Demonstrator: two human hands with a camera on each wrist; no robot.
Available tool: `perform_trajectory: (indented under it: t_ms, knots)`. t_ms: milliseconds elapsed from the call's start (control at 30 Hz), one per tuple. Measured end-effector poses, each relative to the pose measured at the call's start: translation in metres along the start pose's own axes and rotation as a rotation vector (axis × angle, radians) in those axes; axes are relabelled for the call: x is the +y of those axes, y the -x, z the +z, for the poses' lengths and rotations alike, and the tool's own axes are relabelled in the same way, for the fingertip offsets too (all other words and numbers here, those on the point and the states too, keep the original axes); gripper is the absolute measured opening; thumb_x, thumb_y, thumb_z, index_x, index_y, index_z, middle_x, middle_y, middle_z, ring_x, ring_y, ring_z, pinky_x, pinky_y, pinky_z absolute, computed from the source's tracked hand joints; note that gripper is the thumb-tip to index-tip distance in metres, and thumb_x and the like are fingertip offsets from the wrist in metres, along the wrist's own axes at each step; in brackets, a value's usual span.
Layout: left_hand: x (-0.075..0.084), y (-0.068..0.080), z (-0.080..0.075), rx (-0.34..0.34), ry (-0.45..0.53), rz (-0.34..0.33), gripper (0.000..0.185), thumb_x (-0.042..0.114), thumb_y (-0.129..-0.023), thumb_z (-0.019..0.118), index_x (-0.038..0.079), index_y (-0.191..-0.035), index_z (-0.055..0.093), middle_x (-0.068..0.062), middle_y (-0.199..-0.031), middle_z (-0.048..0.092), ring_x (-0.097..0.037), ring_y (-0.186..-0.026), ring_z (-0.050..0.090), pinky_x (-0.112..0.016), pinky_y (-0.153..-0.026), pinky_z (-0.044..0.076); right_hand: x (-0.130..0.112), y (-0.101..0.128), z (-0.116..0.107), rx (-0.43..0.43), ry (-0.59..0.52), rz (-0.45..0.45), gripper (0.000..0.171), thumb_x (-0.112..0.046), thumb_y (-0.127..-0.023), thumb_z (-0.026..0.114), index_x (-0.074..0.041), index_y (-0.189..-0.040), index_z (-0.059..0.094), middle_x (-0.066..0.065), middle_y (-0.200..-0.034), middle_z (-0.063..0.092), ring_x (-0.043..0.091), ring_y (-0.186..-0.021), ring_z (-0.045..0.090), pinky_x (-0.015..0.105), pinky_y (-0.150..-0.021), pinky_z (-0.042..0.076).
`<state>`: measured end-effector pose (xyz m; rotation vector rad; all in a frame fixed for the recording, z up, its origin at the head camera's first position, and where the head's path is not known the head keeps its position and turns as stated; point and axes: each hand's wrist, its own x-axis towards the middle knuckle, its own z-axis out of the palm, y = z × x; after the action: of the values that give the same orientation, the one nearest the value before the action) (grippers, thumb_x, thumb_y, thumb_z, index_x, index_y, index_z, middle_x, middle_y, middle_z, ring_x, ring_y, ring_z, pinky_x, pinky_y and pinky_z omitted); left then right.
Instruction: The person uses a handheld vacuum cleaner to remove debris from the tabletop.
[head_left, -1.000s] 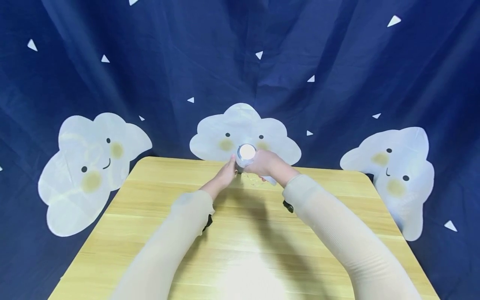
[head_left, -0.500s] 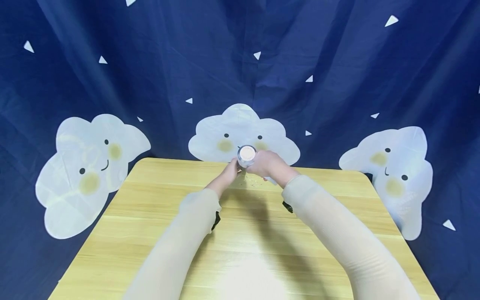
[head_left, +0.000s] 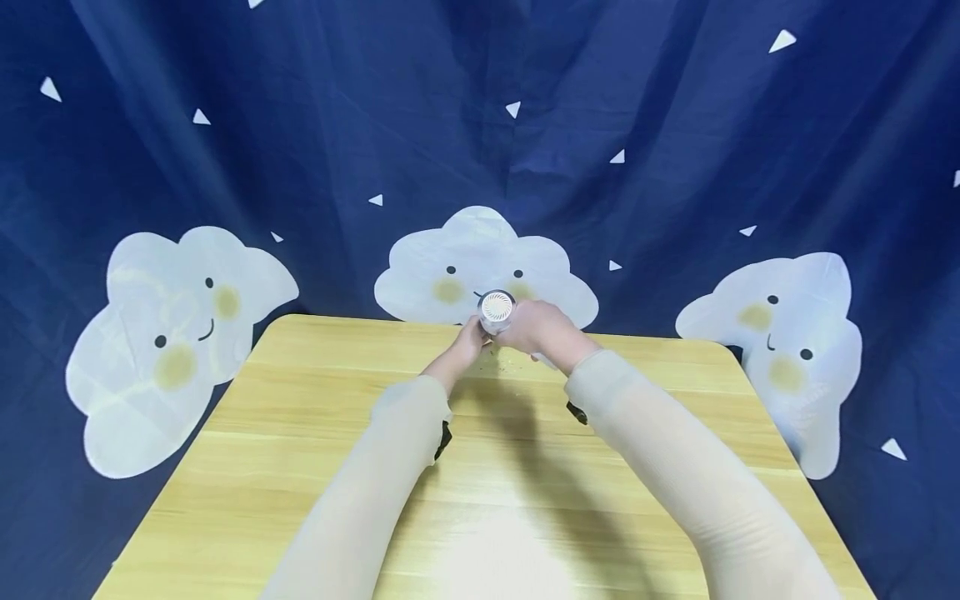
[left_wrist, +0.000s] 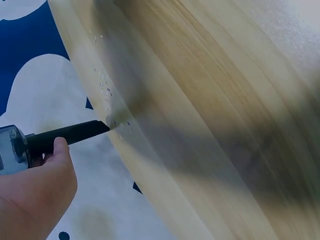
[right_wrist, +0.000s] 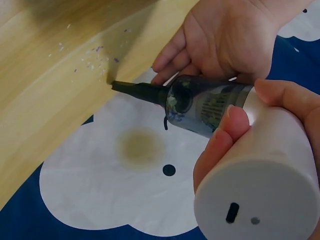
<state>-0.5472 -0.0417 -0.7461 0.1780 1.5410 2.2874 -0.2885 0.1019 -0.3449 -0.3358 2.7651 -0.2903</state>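
My right hand (head_left: 542, 327) grips the white body of a handheld vacuum cleaner (right_wrist: 260, 185) near the table's far edge. Its clear dust cup (right_wrist: 202, 102) and black nozzle (left_wrist: 75, 136) point down to the tabletop. My left hand (left_wrist: 42, 192) pinches the nozzle near the cup, thumb on top and fingers curled beneath. At the nozzle's tip, small white and purple scraps (right_wrist: 95, 56) lie scattered on the wood. From the head view, the vacuum's round vented end (head_left: 497, 308) faces me and hides the nozzle.
The light wooden table (head_left: 300, 467) extends toward me, with a bright glare at its near side. Behind its far edge hangs a dark blue curtain (head_left: 427, 100) printed with white clouds and triangles.
My left hand has shifted slightly right and in closer to the vacuum. The vacuum's round end has tilted a little, so its glare is gone and the vents show. My right hand barely moves.
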Motion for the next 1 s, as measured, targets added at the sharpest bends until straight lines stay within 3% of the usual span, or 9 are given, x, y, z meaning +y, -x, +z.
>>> perform_trajectory:
  t_ms: [133,200,267,333,467,667,767,833,1000]
  knots:
    - [0.057,0.065,0.055,0.005,-0.113,0.005,0.061,0.053,-0.106,0.032,0.019,-0.156,0.033,-0.005,-0.160,0.034,-0.028,-0.146,0.034,-0.050,-0.115,0.033,0.001,0.003,-0.005,-0.022,0.003,0.001,0.048,-0.048,-0.091,0.062,-0.005,-0.111,0.064,0.008,-0.084,0.066,0.019,-0.060,0.066,0.031,-0.058,0.052]
    - [0.094,0.108,0.091,0.030,-0.204,-0.008,0.056,0.044,-0.109,0.026,0.014,-0.157,0.030,-0.009,-0.161,0.032,-0.030,-0.146,0.033,-0.050,-0.116,0.032,0.001,0.004,-0.006,-0.033,0.013,0.004,0.049,-0.050,-0.092,0.060,-0.005,-0.110,0.064,0.008,-0.083,0.066,0.019,-0.060,0.066,0.031,-0.059,0.052]
    - [0.120,0.139,0.117,0.036,-0.236,-0.017,0.053,0.037,-0.111,0.024,0.011,-0.157,0.029,-0.011,-0.160,0.033,-0.031,-0.145,0.035,-0.050,-0.116,0.032,0.002,0.004,-0.007,-0.043,0.020,0.008,0.050,-0.052,-0.093,0.059,-0.005,-0.111,0.064,0.008,-0.083,0.066,0.018,-0.060,0.067,0.031,-0.059,0.052]
    - [0.136,0.160,0.130,0.012,-0.273,0.002,0.052,0.038,-0.111,0.027,0.011,-0.155,0.030,-0.012,-0.160,0.034,-0.030,-0.144,0.037,-0.047,-0.115,0.035,0.003,0.005,-0.008,-0.050,0.025,0.010,0.052,-0.053,-0.094,0.057,-0.004,-0.111,0.063,0.008,-0.082,0.067,0.018,-0.060,0.067,0.031,-0.060,0.052]
    - [0.145,0.170,0.134,-0.024,-0.303,0.017,0.051,0.042,-0.110,0.029,0.013,-0.151,0.035,-0.010,-0.155,0.043,-0.028,-0.138,0.045,-0.046,-0.111,0.040,0.003,0.007,-0.010,-0.056,0.004,0.018,0.052,-0.052,-0.091,0.062,-0.004,-0.109,0.062,0.009,-0.080,0.068,0.018,-0.059,0.066,0.031,-0.058,0.053]
    - [0.132,0.150,0.123,-0.013,-0.365,0.006,0.038,0.044,-0.108,0.034,0.019,-0.134,0.046,-0.004,-0.129,0.058,-0.021,-0.117,0.058,-0.042,-0.097,0.049,0.003,0.009,-0.012,-0.058,-0.059,0.049,0.048,-0.048,-0.087,0.067,-0.005,-0.106,0.061,0.009,-0.079,0.067,0.020,-0.059,0.066,0.032,-0.057,0.053]
    - [0.130,0.151,0.120,-0.013,-0.389,0.027,0.042,0.049,-0.107,0.033,0.019,-0.135,0.044,-0.004,-0.133,0.059,-0.020,-0.119,0.058,-0.041,-0.097,0.049,0.002,0.009,-0.012,-0.056,-0.075,0.036,0.046,-0.047,-0.088,0.067,-0.005,-0.105,0.061,0.009,-0.076,0.067,0.019,-0.058,0.066,0.031,-0.057,0.053]
    - [0.142,0.165,0.129,-0.012,-0.396,0.030,0.044,0.047,-0.108,0.031,0.016,-0.137,0.043,-0.008,-0.136,0.058,-0.024,-0.122,0.057,-0.043,-0.099,0.049,0.001,0.009,-0.011,-0.055,-0.084,0.038,0.046,-0.047,-0.088,0.068,-0.005,-0.104,0.061,0.009,-0.075,0.066,0.019,-0.057,0.065,0.031,-0.056,0.052]
    - [0.200,0.225,0.180,0.031,-0.454,-0.057,0.045,0.025,-0.111,0.021,0.000,-0.148,0.029,-0.025,-0.146,0.044,-0.040,-0.137,0.043,-0.054,-0.114,0.034,0.000,0.010,-0.012,-0.066,-0.116,0.065,0.042,-0.042,-0.087,0.069,-0.005,-0.104,0.060,0.008,-0.074,0.065,0.018,-0.055,0.064,0.031,-0.054,0.051]
